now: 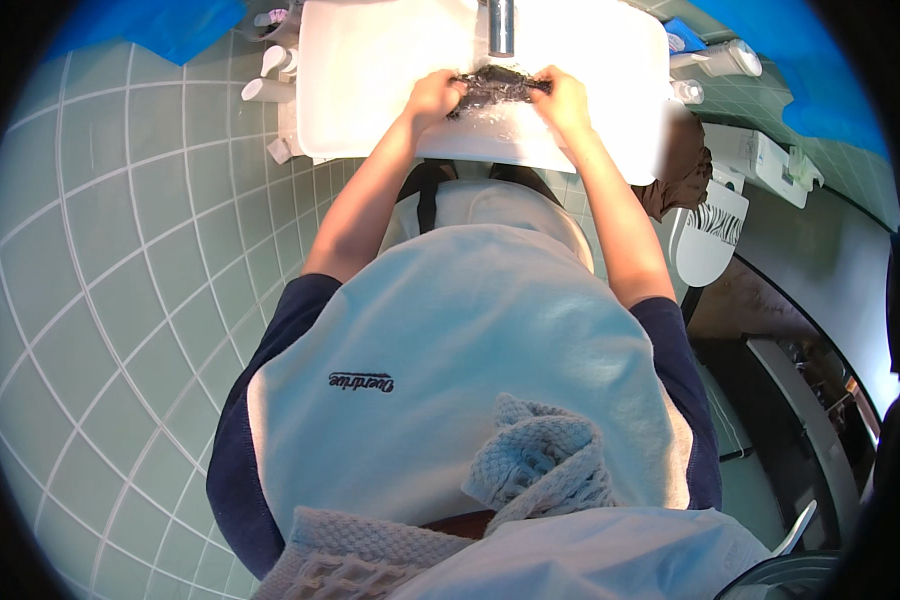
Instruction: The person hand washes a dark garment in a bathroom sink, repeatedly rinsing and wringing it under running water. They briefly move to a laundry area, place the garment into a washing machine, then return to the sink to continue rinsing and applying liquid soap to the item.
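A dark, wet, crumpled piece of cloth or similar soft material (495,86) is stretched between my two hands just below the metal faucet spout (501,30). My left hand (436,97) grips its left end and my right hand (562,101) grips its right end. Water splashes around and beneath the dark piece, over the white sink basin (330,112). Strong glare washes out much of the basin, and the exact kind of item cannot be told.
White bottles (268,91) stand left of the sink; a clear container (731,58) and a pump bottle (688,91) are at its right. Brown crumpled fabric (682,165) hangs by the right edge, near a toilet (709,240). A tiled wall (120,262) rises on the left.
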{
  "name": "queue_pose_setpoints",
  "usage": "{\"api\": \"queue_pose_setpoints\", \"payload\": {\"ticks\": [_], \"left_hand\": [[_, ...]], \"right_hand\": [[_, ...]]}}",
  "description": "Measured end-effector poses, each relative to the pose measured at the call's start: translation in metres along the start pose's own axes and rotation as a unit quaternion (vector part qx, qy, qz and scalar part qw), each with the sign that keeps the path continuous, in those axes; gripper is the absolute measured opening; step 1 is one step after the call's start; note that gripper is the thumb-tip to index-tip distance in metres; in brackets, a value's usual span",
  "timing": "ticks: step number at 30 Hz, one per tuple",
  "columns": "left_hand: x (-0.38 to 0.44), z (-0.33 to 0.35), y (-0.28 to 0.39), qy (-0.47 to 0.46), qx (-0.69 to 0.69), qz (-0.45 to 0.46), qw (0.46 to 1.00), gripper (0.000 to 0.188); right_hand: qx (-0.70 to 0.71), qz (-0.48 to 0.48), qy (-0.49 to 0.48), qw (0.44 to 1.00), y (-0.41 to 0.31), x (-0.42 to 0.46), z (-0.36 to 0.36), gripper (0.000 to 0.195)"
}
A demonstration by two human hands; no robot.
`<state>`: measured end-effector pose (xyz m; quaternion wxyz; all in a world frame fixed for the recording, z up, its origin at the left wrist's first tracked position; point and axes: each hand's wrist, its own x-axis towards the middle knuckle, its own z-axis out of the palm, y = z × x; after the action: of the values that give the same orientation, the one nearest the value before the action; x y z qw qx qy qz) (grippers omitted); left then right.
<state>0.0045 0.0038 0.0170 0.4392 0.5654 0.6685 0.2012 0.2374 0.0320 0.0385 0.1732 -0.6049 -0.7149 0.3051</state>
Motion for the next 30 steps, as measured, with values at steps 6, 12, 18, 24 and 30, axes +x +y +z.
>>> {"api": "queue_pose_setpoints", "payload": {"ticks": [6,12,18,24,30], "left_hand": [[0.005,-0.014,0.007,-0.146,-0.536,-0.176,0.813,0.030],[-0.009,0.000,0.020,-0.174,-0.581,0.070,0.792,0.037],[-0.019,0.006,0.035,-0.167,-0.659,0.030,0.733,0.032],[-0.008,0.008,0.042,-0.211,-0.622,0.092,0.748,0.028],[-0.017,-0.014,0.053,-0.266,-0.541,0.106,0.791,0.024]], "right_hand": [[0.122,0.071,0.047,0.989,-0.038,0.007,0.021,0.035],[0.271,-0.216,0.110,0.932,-0.138,-0.015,0.062,0.035],[-0.055,-0.277,0.113,0.953,-0.158,-0.031,0.038,0.033],[-0.049,-0.234,0.224,0.945,-0.119,-0.009,0.039,0.027],[-0.045,0.010,0.198,0.979,-0.034,0.008,-0.011,0.030]]}}
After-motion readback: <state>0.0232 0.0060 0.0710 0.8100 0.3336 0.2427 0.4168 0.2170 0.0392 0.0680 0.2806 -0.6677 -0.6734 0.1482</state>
